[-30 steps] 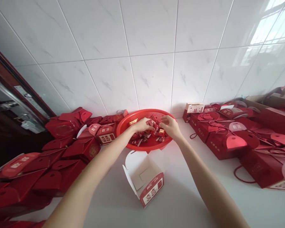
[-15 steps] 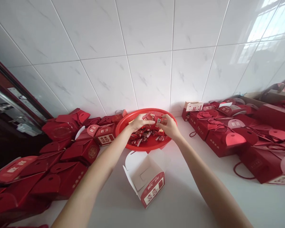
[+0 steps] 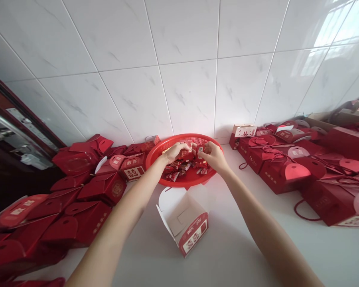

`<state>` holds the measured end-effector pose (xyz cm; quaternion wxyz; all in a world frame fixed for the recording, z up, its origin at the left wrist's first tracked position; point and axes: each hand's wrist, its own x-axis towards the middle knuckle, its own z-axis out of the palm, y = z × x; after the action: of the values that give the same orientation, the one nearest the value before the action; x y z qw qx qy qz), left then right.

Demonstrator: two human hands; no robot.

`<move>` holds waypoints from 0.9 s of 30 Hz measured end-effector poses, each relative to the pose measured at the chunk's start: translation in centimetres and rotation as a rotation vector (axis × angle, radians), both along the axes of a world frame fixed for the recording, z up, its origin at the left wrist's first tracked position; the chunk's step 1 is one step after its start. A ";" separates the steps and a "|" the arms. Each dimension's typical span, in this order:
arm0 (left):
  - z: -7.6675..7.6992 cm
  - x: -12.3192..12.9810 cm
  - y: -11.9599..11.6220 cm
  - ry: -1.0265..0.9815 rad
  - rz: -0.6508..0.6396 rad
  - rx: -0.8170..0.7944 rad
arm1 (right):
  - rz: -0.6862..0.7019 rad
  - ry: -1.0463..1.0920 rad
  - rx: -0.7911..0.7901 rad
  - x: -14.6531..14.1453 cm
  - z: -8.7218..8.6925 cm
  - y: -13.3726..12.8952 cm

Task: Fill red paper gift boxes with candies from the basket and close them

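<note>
Over a red plastic basket (image 3: 152, 166) of wrapped candies (image 3: 179, 166), both my hands work side by side. My left hand (image 3: 176, 152) is closed on red wrapped candies (image 3: 186, 152); how many it holds I cannot tell. Between the fingertips of my right hand (image 3: 213, 154) is a small red wrapped candy (image 3: 200, 150) with a pale label. In front of the basket, between my forearms, an open gift box (image 3: 194, 235) stands with its white inside showing and its flaps up. I see no candies in it.
Closed red gift boxes (image 3: 77, 223) crowd the left side of the white table (image 3: 227, 247). More boxes with cord handles (image 3: 284, 175) stand on the right. A tiled wall (image 3: 188, 99) rises behind the basket, and a dark door frame (image 3: 12, 107) is at far left.
My hands stay over the basket, still holding candies; the fingers have shifted only slightly. The view has tilted a little. The open gift box stands in the same place.
</note>
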<state>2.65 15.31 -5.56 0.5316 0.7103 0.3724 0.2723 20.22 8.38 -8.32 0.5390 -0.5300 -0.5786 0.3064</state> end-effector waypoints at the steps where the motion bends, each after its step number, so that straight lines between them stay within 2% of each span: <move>1: -0.1 0.0 0.1 0.020 -0.001 0.014 | -0.006 0.002 0.003 0.0 -0.1 0.1; 10: -0.4 -0.1 0.0 0.261 -0.007 0.137 | -0.018 0.000 0.031 0.2 -0.3 0.4; 18: -0.6 0.0 -0.4 0.585 -0.191 0.125 | -0.072 0.023 0.019 0.1 -0.1 0.3; 27: -1.3 0.5 -0.5 1.010 -0.158 0.276 | -0.109 0.002 -0.026 0.2 -0.4 0.9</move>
<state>3.12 14.80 -6.82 0.2063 0.8423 0.4882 -0.0980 20.45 9.29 -8.76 0.5485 -0.5673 -0.5444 0.2847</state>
